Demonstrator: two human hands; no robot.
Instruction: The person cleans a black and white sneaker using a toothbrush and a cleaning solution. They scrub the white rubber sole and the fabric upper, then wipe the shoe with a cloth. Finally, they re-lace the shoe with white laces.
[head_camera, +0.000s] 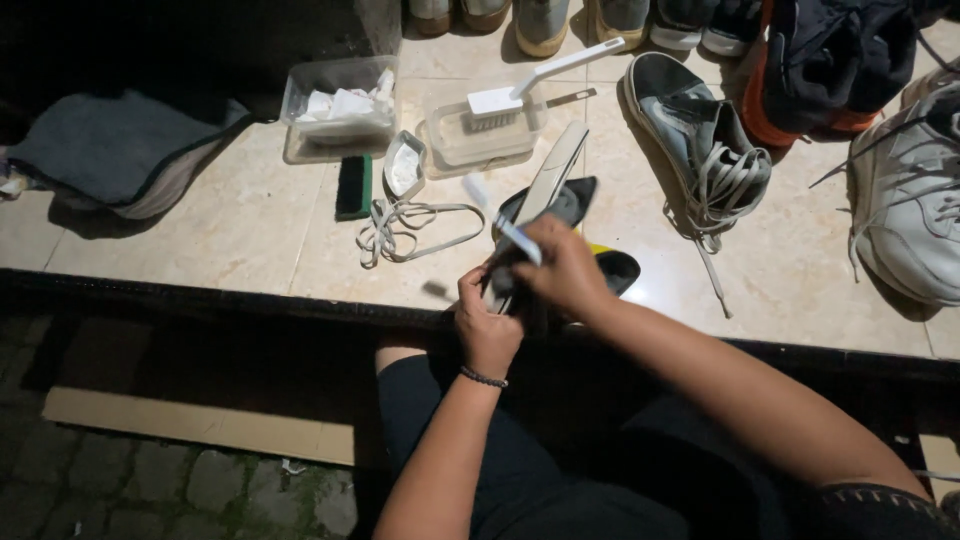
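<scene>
while the person sits at the edge of a tiled floor (230, 230), both hands work over the lap on one insole (545, 190). largest in view, the floor carries a dark folded cloth (110, 150) at far left, a white sneaker (915, 215) at far right, and a grey sneaker (700, 140) with loose laces between that sneaker and the hands. a dark garment (840, 50) lies on shoes at upper right. two clear tubs stand near the top: the left tub (335, 100) holds white rags; the right tub (478, 135) carries a white scrub brush (520, 90) across its rim. a dark shoe (610, 265) lies just behind the hands. loose white laces (405, 225) lie left of it, beside a green-backed brush (353, 187) and a small metal dish (404, 165).

the insole is long, pale and tilted up away from the person. the left hand (487, 325) has its fingers clamped around the insole's lower end. the right hand (565, 272) has its fingers closed on a small white-handled brush (500, 220), blurred, whose head sits against the insole face.
</scene>
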